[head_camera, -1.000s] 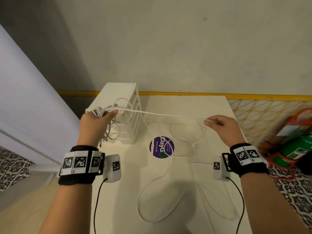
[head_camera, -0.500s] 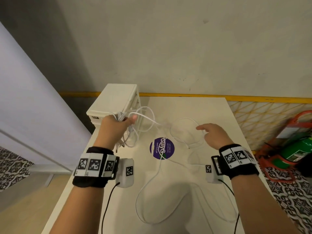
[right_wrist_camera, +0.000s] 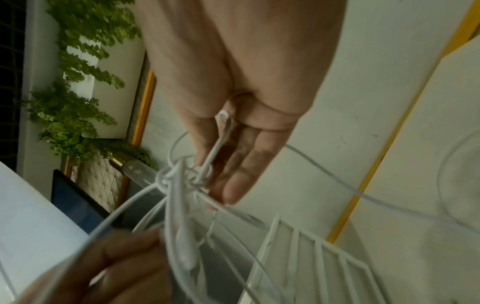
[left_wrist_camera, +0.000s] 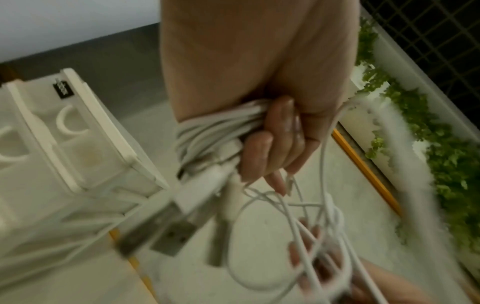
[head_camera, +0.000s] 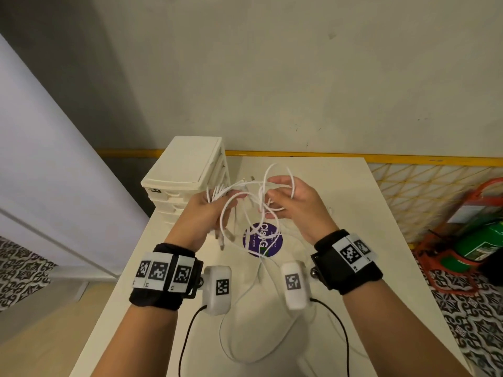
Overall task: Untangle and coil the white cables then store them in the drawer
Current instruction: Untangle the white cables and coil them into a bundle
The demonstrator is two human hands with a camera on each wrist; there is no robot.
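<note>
Left hand point(head_camera: 206, 210) grips white cables point(left_wrist_camera: 207, 131) bundle above bench point(head_camera: 340, 186); right hand point(head_camera: 294, 202) fingers point(right_wrist_camera: 239, 174) hooked in knot point(right_wrist_camera: 179, 176). Advise: slacken loops, feed connector through, avoid pulling tight.

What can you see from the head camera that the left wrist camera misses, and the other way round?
Only the head view shows the round purple sticker on the table, a green cylinder on the floor, and slack cable lying on the table. Only the left wrist view shows the metal USB plugs close up and leafy plants. Both show the left hand gripping the white cables beside the drawer unit.
</note>
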